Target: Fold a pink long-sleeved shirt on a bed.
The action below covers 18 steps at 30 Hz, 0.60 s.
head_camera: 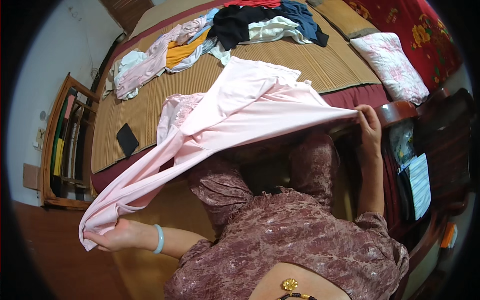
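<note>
A pale pink garment (240, 108) is stretched across the bed's near edge and over the person's lap. At the lower left, my left hand (112, 236) grips one end of it, with a pale bangle on the wrist. My right hand (369, 122) pinches a corner of the cloth at the right, pulling that edge taut. The far part of the garment lies on the woven bed mat (273, 58). A lace or ruffled section shows at its left side. What kind of garment it is, I cannot tell.
A dark phone (127, 140) rests on the mat at the left. Heaped clothes (232, 26) lie across the far side. A floral pillow (390, 63) is at the right, above a wooden chair arm (397, 112). A wooden frame (67, 150) leans by the wall.
</note>
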Motion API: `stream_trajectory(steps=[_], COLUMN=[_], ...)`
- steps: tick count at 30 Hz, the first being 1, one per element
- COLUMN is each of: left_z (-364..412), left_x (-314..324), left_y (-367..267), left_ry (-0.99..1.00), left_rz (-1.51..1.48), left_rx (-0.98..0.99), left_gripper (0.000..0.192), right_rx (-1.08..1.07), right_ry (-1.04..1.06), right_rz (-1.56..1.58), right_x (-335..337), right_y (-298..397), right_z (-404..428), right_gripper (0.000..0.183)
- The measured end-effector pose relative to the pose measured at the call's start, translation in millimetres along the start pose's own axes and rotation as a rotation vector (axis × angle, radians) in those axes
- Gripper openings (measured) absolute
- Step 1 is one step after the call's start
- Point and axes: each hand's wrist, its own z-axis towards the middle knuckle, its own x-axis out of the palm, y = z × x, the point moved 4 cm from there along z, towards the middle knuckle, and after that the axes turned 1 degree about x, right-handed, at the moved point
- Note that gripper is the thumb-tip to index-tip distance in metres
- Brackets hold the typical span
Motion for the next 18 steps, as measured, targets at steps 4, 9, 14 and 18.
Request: stream_trajectory(steps=[4,9,14,18], left_z=[16,9,16,18], left_x=[-10,-11,-25,-32], left_y=[-8,-28,-8,-8], left_ry=[-0.009,0.109,0.045,0.045], left_rz=[0.028,0.224,0.110,0.098], left_rx=[0.059,0.182,0.038,0.022], left_gripper=[0.030,0.034,0.033,0.036], right_rx=[0.020,-0.015,-0.069,-0.005], right_ry=[-0.124,-0.253,0.098,0.421], right_rz=[0.046,0.027,-0.157,-0.156], right_x=[-24,-26,34,118], right_y=[34,61,65,51], right_z=[-12,-7,51,103], right_gripper=[0.010,0.012,0.016,0.023])
